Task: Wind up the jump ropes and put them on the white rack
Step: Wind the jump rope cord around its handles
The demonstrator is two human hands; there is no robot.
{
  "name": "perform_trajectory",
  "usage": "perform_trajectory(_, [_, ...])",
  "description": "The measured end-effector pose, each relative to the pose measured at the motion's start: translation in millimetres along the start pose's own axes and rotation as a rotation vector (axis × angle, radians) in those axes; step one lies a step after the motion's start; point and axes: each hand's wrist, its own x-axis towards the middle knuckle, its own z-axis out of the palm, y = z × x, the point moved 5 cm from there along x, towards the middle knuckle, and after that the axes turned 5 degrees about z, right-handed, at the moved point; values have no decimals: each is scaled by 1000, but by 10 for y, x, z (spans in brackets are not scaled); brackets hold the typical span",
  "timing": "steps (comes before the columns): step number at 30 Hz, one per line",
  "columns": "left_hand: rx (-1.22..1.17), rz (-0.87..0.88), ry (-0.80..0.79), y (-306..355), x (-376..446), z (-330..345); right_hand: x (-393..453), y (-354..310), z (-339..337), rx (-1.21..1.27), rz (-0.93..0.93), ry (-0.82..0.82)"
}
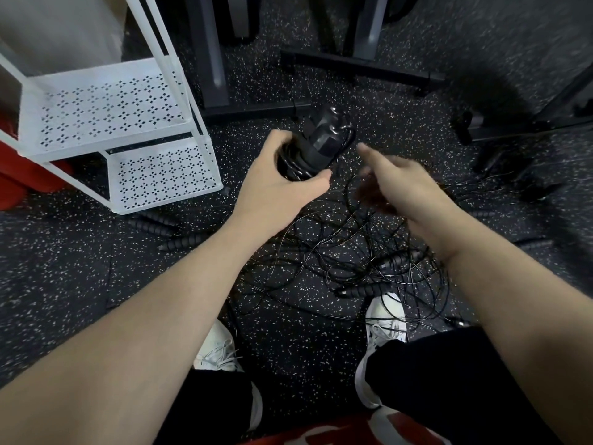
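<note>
Hands over tangled ropes: left hand [282, 175] grips the wound rope bundle [316, 146] by its stiff handles; right hand [404, 184], blurred, looks open. Thin cable seems light, springy.

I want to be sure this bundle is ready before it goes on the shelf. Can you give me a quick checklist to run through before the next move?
1. Left hand has a firm grip on the wound rope bundle: ok, fingers curl round it.
2. Cord fully wound, no tail trailing to the floor: cannot tell, thin strands run near the bundle.
3. Right hand free to help: ok, it holds nothing; it is motion-blurred.
4. White rack shelves have room: ok, both perforated shelves show bare surface.
5. Feet clear of the tangled ropes on the floor: not ok, cords cross the right shoe.
</note>
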Motion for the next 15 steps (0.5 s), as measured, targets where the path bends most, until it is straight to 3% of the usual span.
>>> perform_trajectory(6, [138,103,-97,12,-27,82,-66,23,133,127,141,-208])
perform_trajectory(10, [212,139,-219,-18,-50,158,-93,47,117,226,158,-246])
perform_trajectory(15, [116,122,-239,-18,-30,184,-18,90,224,619,259,-362])
